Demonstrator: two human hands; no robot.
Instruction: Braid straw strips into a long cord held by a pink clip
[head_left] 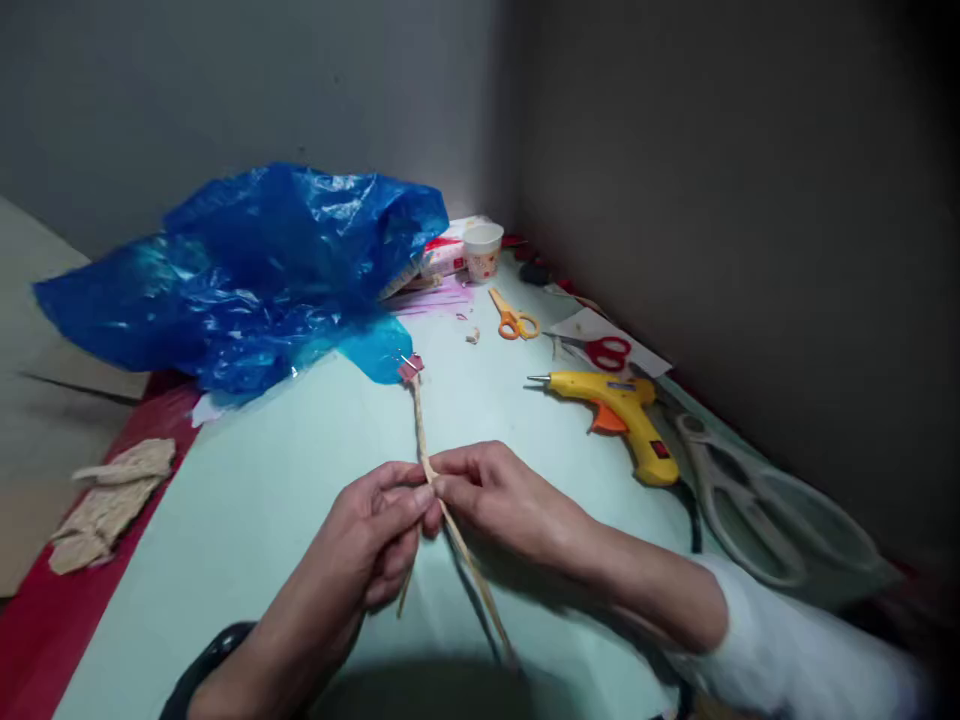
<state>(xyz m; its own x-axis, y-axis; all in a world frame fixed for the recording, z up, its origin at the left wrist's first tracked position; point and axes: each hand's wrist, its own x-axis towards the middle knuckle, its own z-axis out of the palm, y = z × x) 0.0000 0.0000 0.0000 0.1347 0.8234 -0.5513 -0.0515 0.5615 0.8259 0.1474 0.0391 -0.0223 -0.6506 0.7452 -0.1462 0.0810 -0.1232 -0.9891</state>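
A thin tan braided cord (420,422) runs up the middle of the pale green table top, its far end at a small dark pink clip or piece (411,368). My left hand (386,525) pinches the cord from the left, and my right hand (487,490) pinches it from the right at nearly the same spot. Below my fingers the loose strands spread apart, a long one toward the lower right and a shorter one under my left hand. Between my fingertips the strands are partly hidden.
A blue plastic bag (277,270) covers the back left. Farther back stands a paper cup (482,250). Orange scissors (514,318), red-handled scissors (606,352), a yellow glue gun (634,415) and large shears (739,500) lie at right. A woven tan piece (116,505) rests at left.
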